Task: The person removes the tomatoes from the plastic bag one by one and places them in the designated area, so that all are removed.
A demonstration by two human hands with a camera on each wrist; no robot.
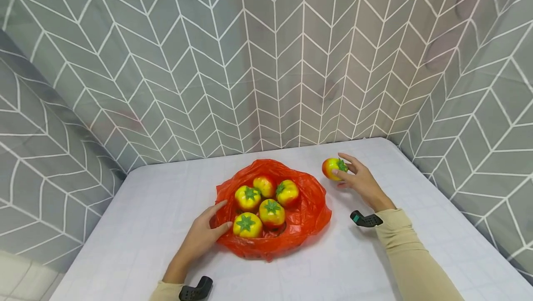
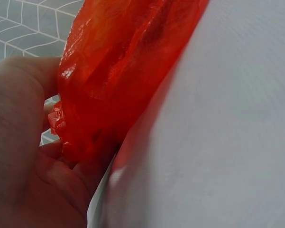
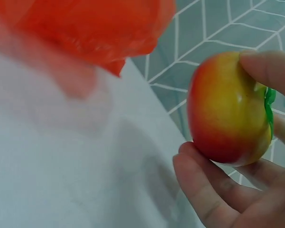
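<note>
While the left grip (image 1: 203, 228) holds the red bag (image 1: 309, 221), the right grip (image 1: 360, 181) pinches one fruit (image 1: 331, 168).
Carrying seems the step, fruit beside the bag; the next move probably needs steadiness.

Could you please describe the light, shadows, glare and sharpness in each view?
Head view: fairly even light, with soft shadow beside the right sleeve; left wrist view: bright glints on the red bag and a reddish tint on the table beside it; right wrist view: soft grey shadows on the table, the held fruit clearer than the smeared red patch at left.
</note>
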